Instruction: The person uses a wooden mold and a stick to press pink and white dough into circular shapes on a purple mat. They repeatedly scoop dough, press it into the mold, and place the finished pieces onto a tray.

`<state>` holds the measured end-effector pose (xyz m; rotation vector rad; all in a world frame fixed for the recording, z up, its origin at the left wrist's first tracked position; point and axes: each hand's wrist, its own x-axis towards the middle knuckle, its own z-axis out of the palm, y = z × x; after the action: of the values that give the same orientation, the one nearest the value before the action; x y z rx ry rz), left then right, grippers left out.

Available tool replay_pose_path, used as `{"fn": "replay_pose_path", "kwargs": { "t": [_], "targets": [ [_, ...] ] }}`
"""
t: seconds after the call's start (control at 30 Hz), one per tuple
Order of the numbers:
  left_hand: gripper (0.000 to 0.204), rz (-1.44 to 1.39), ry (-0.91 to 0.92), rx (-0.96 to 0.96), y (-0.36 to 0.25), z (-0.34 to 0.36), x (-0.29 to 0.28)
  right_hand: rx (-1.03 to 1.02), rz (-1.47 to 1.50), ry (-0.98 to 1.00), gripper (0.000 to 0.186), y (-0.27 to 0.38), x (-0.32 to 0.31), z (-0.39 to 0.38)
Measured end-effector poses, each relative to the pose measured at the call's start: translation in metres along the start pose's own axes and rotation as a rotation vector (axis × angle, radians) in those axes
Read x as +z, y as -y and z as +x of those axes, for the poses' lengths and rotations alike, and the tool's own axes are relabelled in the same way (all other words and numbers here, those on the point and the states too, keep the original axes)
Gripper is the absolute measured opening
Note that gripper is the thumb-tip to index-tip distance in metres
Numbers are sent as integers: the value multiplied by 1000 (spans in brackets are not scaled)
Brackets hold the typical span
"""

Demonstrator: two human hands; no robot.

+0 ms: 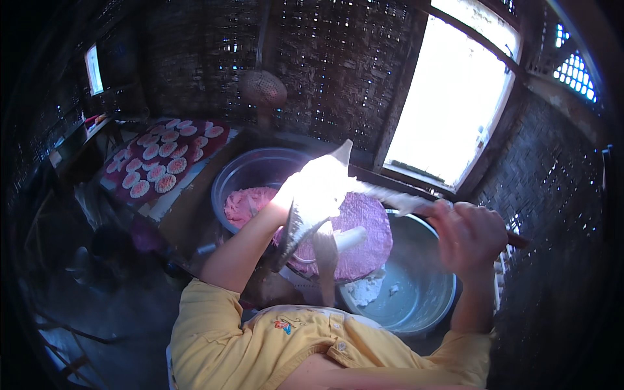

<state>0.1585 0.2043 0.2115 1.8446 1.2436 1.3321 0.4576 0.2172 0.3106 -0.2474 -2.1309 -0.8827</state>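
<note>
My right hand (469,235) is wrapped round a dark-handled stick-like tool (518,240); its pale, blurred front part reaches left toward my left hand (312,188). Strong sunlight washes out the left hand, so its fingers cannot be made out. A dark flat edge (292,237), a pale pointed corner (344,151) and a brownish upright piece (326,266) show around that hand. Below the hands lies a round purple-pink surface with a rough texture (374,234), with a short white cylinder (351,239) seen in front of it.
Behind my left forearm stands a clear basin (224,172) holding pink dough-like stuff (244,205). A grey-green basin (432,286) with white lumps (367,289) sits at right. Several round pink-white pieces (156,173) lie on a red sheet. A perforated scoop (263,89) hangs on the woven wall.
</note>
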Motion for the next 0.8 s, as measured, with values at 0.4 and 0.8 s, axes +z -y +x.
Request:
{"fn": "replay_pose_path", "kwargs": {
  "t": [0.4,0.8],
  "targets": [
    [34,-1069,-4,80,68,33,59,957,905,36,19,34,31,-85],
    [40,-133,-232,151,29,45,92,477,162,-69,21,34,25,-71]
  ]
}}
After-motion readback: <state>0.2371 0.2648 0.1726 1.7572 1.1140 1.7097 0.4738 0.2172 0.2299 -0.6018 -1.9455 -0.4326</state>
